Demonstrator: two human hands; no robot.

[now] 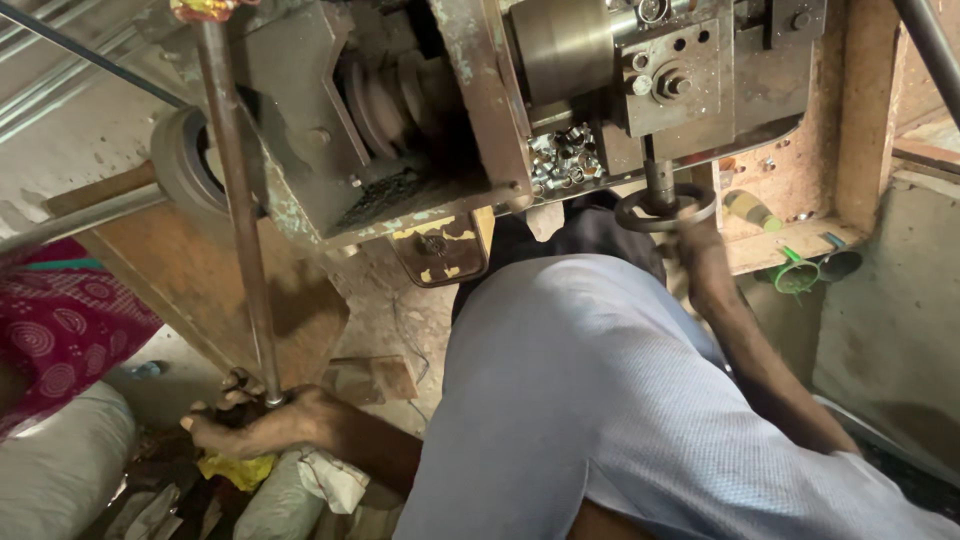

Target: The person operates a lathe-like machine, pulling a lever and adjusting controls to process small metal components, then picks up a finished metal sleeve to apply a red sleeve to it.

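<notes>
Head view, 1 frame: left hand (262,420), near left, closed around the foot of a long steel rod (238,200) rising to the machine (470,110). Right hand (700,258), far right, grips the small handwheel (665,208) beneath it. Step judged: setting the machine; further adjustment calls for steady turning of the handwheel. Small metal parts (565,158) sit heaped in its tray.

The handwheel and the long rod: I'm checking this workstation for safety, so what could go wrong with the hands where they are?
The right hand grips the handwheel just below the exposed pulley; a sleeve or finger might get caught. The left hand holds the rod low among rags and sacks, where its grip could slip or snag.
</notes>
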